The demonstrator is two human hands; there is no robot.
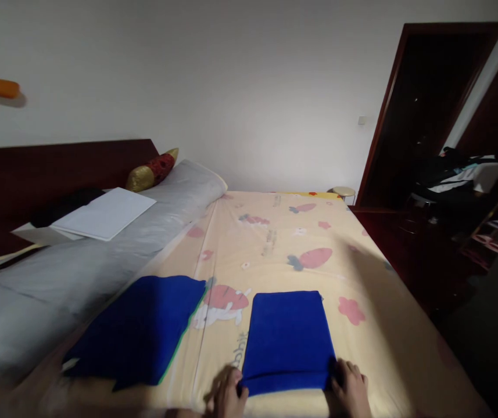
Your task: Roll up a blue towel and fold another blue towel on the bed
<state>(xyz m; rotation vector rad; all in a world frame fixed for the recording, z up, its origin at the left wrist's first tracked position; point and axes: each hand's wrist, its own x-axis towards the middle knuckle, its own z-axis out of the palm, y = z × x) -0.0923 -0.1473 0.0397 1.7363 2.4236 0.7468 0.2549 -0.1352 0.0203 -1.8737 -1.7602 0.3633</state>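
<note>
A blue cloth [290,337], folded into a near rectangle, lies flat on the bed with a narrow folded band along its near edge. At that edge's left corner, my left hand [230,395] pinches the fabric. My right hand [350,388] grips the opposite near corner, fingers curled and partly hidden by the hand itself. Further left, a second blue cloth [144,328] with a green edge and a small pale tag is spread out, touched by neither hand.
The bed sheet [270,261] has a carrot and rabbit print. Along the left runs a grey bedding roll [161,217] bearing a white flat board [109,213] and a red-gold cushion [153,170]. A round stool [343,191] and a cluttered chair [453,174] stand beyond, near a dark door [432,104].
</note>
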